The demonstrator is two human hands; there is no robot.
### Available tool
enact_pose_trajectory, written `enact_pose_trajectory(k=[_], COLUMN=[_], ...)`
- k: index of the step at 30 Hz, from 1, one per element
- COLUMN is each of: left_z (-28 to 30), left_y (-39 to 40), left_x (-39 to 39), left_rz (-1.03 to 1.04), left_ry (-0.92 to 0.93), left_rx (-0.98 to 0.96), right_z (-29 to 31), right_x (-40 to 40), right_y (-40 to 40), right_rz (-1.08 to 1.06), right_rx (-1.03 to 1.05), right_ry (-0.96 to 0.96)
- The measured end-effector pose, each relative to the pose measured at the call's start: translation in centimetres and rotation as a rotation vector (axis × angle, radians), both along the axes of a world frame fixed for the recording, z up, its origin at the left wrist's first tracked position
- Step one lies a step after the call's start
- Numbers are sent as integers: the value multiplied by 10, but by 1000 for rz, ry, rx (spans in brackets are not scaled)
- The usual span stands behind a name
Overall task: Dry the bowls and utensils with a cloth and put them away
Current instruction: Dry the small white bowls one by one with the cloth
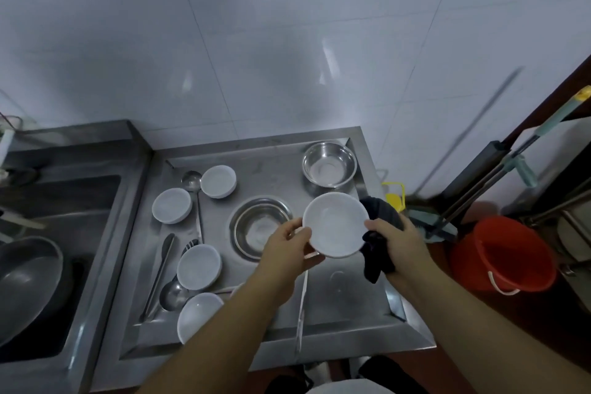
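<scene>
holding a white bowl (334, 224) over the steel tray (367, 307), the left hand (287, 249) pinches its near rim while the right hand (396, 240) grips the dark cloth (379, 233) against the far edge. it looks like light, stiff melamine or ceramic, though blur hides which; probably slick when wet, so hold by the rim. other white bowls (171, 205) wait at left.
</scene>
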State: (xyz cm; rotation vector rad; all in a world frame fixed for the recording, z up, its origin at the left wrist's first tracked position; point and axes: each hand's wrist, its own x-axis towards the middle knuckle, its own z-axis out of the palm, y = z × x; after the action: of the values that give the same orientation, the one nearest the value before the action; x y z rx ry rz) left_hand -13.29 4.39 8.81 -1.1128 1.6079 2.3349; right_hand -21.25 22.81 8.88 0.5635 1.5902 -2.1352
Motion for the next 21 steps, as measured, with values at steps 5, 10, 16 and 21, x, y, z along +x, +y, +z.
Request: enact_pose_trajectory(k=[5, 10, 16, 21], left_z=[-45, -98, -147, -185], left_y=[26, 55, 76, 87], left_x=[-3, -12, -35, -52], left_rz=[-18, -18, 7, 72], left_ry=[-123, -247, -365, -466], left_rx=[61, 72, 77, -16], right_z=[-52, -110, -156, -187], right_x=[-4, -2, -20, -39], right_y=[28, 56, 71, 71], right_rz=[13, 80, 162, 255], right_rx=[310, 512, 606, 719], right_ry=[-40, -152, -185, -147])
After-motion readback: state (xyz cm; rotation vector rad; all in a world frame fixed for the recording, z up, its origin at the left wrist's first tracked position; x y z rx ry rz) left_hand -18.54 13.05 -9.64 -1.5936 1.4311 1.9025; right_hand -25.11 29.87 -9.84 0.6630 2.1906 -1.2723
